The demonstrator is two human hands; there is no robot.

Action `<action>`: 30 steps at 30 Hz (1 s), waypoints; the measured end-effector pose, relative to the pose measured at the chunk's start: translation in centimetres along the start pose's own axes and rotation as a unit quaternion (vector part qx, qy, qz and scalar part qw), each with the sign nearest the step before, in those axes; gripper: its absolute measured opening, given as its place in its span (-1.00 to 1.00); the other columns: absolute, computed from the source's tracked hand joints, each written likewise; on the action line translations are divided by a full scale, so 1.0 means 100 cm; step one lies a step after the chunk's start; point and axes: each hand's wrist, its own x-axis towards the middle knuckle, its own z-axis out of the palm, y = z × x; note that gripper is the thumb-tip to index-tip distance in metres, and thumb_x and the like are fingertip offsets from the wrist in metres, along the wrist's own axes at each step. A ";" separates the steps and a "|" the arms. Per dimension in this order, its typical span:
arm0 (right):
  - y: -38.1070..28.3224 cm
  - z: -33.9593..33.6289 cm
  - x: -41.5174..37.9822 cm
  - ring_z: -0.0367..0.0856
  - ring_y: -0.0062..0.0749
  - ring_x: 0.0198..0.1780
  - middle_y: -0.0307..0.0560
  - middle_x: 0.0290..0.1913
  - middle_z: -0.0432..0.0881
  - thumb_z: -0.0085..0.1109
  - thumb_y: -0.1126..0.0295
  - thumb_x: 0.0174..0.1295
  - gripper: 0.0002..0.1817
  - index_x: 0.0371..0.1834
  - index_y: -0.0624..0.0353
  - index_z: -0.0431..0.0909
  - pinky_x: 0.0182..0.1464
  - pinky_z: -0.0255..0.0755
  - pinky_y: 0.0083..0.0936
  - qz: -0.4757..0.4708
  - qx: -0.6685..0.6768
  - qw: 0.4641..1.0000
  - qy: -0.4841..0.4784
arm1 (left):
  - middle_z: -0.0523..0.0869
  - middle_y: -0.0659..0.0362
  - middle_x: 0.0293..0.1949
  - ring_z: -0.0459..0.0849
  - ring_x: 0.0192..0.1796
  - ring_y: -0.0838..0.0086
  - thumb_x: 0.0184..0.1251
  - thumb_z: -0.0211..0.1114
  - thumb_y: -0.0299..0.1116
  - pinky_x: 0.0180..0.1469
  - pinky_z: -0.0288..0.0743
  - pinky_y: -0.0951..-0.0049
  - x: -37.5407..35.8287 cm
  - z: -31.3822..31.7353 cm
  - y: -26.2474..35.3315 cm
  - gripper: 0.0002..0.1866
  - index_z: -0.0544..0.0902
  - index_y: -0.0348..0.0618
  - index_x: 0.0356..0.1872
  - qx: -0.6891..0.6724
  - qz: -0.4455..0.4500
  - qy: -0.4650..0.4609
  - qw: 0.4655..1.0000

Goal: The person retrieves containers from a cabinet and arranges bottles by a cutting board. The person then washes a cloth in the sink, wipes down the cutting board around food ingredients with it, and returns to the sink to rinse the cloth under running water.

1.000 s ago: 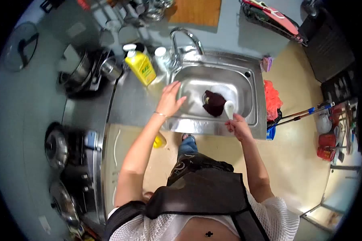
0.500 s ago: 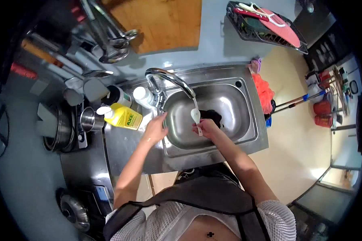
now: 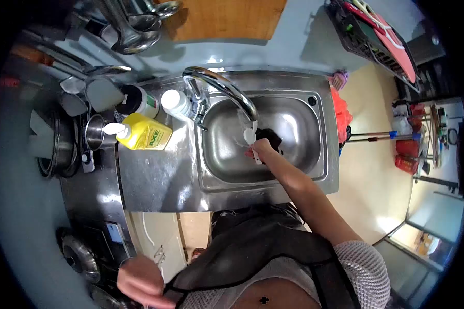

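Observation:
My right hand (image 3: 261,149) is closed on the handle of a white spoon (image 3: 249,136) over the steel sink (image 3: 227,165). Water from the curved faucet (image 3: 221,80) runs down onto the spoon's bowl. Behind my right hand a dark object (image 3: 269,138) lies in the basin; I cannot make out what it is. My left hand (image 3: 142,280) is low at the left near my body, away from the counter and blurred, its finger shape unclear.
A yellow AXE bottle (image 3: 145,134), a white-capped bottle (image 3: 175,102) and a metal cup (image 3: 97,133) stand left of the sink. Ladles (image 3: 134,38) hang above them. A lidded pan (image 3: 80,255) is at the lower left, a red bag (image 3: 339,113) at the right.
My left hand has moved from beside the faucet down and back toward my body. The view has shifted, and my right hand still holds the spoon under the water.

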 end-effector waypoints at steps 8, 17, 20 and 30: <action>-0.017 -0.006 -0.011 0.32 -0.40 -0.63 -0.04 -0.55 0.39 -0.20 0.38 0.21 -0.73 -0.01 -0.03 0.22 -0.66 0.17 -0.41 -0.016 -0.171 0.984 -0.040 | 0.52 0.10 -0.43 0.50 -0.38 0.45 0.30 -0.05 -0.39 -0.34 0.33 0.45 0.025 -0.014 0.006 -0.71 0.46 -0.36 -0.07 0.111 0.045 0.055 0.991; 0.000 -0.003 -0.006 0.21 -0.54 -0.70 -0.23 -0.67 0.31 -0.17 0.00 0.17 -0.59 -0.52 0.15 0.35 -0.70 0.06 -0.55 0.010 0.119 0.980 -0.158 | 0.58 0.10 -0.25 0.51 -0.16 0.45 0.29 0.00 -0.34 -0.08 0.34 0.45 0.077 -0.124 -0.150 -0.74 0.48 -0.24 -0.09 -0.005 -0.094 0.658 0.747; 0.025 -0.002 -0.012 0.36 -0.47 -0.56 -0.19 -0.56 0.40 -0.17 0.31 0.21 -0.78 -0.45 0.20 0.39 -0.57 0.24 -0.52 0.013 0.245 0.943 -0.225 | 0.59 0.11 -0.25 0.51 -0.18 0.44 0.29 0.00 -0.20 -0.10 0.37 0.44 0.036 -0.149 -0.334 -0.69 0.50 -0.21 -0.12 0.042 -0.346 0.680 0.645; 0.008 -0.008 -0.040 0.46 -0.40 -0.29 0.03 -0.34 0.50 -0.14 0.51 0.14 -0.77 -0.12 0.26 0.33 -0.30 0.37 -0.47 -0.196 -0.162 0.940 -0.225 | 0.59 -0.04 -0.20 0.58 -0.26 0.24 0.31 -0.13 -0.15 -0.19 0.50 0.34 0.035 -0.154 -0.429 -0.62 0.42 -0.28 -0.10 -0.398 -0.254 0.753 0.458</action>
